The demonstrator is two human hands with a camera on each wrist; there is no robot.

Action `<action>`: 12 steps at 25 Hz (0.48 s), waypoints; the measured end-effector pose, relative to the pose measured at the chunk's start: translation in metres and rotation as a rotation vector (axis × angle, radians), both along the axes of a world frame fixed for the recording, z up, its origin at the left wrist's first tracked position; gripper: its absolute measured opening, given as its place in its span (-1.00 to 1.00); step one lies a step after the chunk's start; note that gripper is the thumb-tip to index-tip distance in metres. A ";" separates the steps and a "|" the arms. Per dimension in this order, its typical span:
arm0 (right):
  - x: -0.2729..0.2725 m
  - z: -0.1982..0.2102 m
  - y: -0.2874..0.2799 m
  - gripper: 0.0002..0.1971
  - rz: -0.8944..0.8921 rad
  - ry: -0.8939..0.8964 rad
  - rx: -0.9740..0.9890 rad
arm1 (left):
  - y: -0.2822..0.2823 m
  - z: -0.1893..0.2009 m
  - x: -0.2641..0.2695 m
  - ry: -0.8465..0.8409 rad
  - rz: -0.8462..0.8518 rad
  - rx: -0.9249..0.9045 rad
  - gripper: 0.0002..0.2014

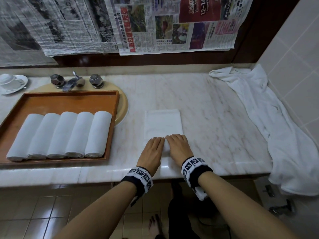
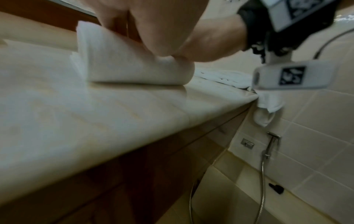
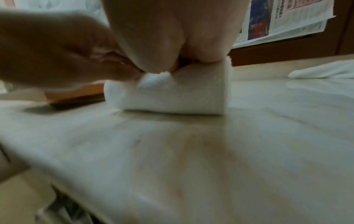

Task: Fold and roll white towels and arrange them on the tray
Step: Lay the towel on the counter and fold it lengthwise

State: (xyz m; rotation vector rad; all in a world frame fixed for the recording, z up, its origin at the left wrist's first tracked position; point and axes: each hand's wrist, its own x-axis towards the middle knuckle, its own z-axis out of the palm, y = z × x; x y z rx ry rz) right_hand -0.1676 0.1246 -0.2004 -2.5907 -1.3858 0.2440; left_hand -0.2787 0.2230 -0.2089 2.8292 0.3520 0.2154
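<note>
At the near edge of the marble bench (image 1: 207, 118), left hand (image 1: 151, 150) and right hand (image 1: 178, 146) lie side by side, fingers curled over the rolled end of a folded white terry towel (image 1: 163, 123). Five rolled towels (image 1: 60, 135) lie in a rectangular wooden tray (image 1: 69, 100). Newspaper (image 1: 172, 25) reads "12-14".

1. The towel (image 1: 163, 123) is white terry cloth, soft and matt.
2. The counter (image 1: 215, 118) looks like glossy, veined marble.
3. The tray (image 1: 69, 102) is smooth brown wood.
4. The tap (image 1: 74, 81) is shiny metal.
5. The newspaper (image 1: 155, 28) is thin, crinkled paper.
</note>
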 end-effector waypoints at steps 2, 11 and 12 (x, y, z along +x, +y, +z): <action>0.004 0.003 0.006 -0.62 0.004 0.044 -0.045 | -0.007 -0.010 -0.012 -0.099 -0.016 -0.018 -0.46; -0.006 -0.013 -0.013 -0.54 0.073 -0.008 0.081 | 0.016 0.004 0.014 -0.005 -0.014 -0.130 -0.60; -0.002 -0.010 -0.008 -0.59 0.066 0.018 0.085 | 0.014 0.004 0.013 -0.002 0.023 -0.147 -0.59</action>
